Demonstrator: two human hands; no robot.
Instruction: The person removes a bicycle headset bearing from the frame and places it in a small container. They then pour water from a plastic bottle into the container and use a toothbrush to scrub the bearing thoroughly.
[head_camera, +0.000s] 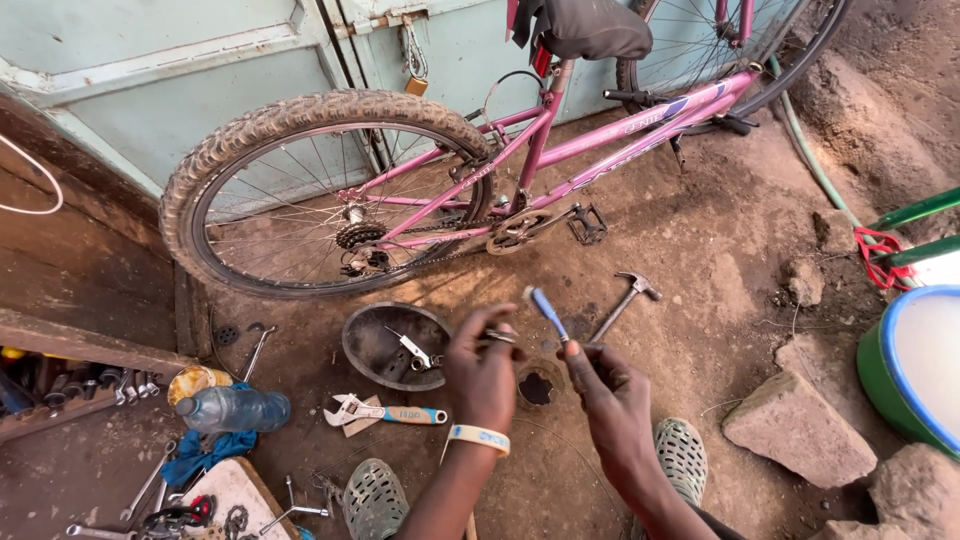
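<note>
Pink bike leans on door, upper frame, wheels free for work. Bowl on ground, centre, collects parts. Left hand pinches small metal part, steadying it. Right hand closed on blue brush, tip raised toward part.

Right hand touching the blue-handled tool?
Touching. The head view shows the right hand pinching the lower end of the blue-handled tool between its fingertips, with no gap.

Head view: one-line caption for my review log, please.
Left hand pinches a small metal part while right hand holds a blue-handled brush above a dirt floor, beside a pink bicycle.
</note>
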